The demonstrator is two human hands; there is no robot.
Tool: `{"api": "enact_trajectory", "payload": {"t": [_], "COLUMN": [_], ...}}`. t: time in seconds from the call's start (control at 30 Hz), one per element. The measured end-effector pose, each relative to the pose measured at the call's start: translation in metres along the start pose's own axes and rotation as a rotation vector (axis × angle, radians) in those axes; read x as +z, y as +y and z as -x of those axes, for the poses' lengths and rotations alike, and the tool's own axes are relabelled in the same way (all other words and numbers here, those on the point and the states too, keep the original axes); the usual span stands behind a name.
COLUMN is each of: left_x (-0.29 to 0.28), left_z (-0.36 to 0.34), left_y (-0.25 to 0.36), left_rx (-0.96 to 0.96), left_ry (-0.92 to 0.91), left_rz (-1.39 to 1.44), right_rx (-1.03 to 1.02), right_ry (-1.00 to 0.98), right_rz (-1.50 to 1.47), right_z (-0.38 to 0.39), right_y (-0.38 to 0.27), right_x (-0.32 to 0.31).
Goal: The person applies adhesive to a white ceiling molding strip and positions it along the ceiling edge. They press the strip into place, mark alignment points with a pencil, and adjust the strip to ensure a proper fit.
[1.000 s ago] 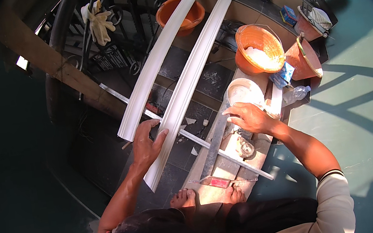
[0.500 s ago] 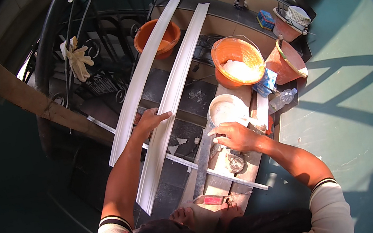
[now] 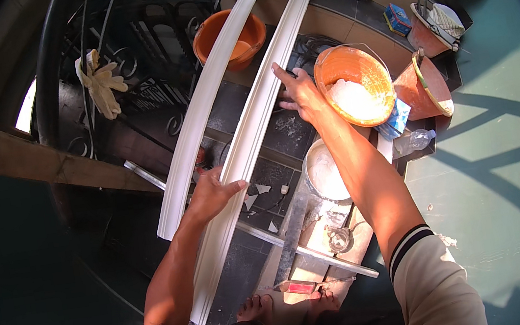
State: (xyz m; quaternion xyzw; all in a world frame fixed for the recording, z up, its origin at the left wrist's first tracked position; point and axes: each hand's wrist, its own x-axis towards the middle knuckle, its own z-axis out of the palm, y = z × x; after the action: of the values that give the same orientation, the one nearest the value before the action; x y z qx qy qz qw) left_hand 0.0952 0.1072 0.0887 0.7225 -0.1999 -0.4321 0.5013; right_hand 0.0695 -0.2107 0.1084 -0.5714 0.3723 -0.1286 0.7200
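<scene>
Two long white moulding strips lie side by side on a slant. My left hand [image 3: 209, 195] is closed around the lower half of the right moulding strip [image 3: 251, 107], its thumb across the top face and its other fingers partly hidden at the strip's left edge. Farther up that strip, my right hand [image 3: 300, 93] reaches its right edge, fingers apart, the foremost one at the strip; whether it bears on it I cannot tell. The left moulding strip [image 3: 206, 110] lies just beyond my left hand. Both strips rest across a thin white bar [image 3: 312, 251].
Right of the strips stand an orange bucket [image 3: 355, 82] with white material and a white pail [image 3: 325, 170] partly behind my forearm. A long straight blade [image 3: 289, 238], a tape measure [image 3: 338, 238] and a red-handled tool [image 3: 301, 286] lie on planks. Gloves [image 3: 101, 85] hang on the railing.
My right hand has moved from beside the white pail up and left to the right strip's upper part. My left hand keeps hold of that strip. The whole view has shifted slightly.
</scene>
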Motion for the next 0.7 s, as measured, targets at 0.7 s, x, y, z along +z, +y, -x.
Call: {"api": "enact_trajectory", "payload": {"t": [0.7], "left_x": [-0.09], "left_z": [0.516], "left_y": [0.215], "left_rx": [-0.134], "left_ry": [0.483], "left_rz": [-0.792], "right_rx": [0.101], "right_ry": [-0.018], "right_rz": [-0.339], "right_z": [0.404], "right_y": [-0.207], "right_x": [0.147]}}
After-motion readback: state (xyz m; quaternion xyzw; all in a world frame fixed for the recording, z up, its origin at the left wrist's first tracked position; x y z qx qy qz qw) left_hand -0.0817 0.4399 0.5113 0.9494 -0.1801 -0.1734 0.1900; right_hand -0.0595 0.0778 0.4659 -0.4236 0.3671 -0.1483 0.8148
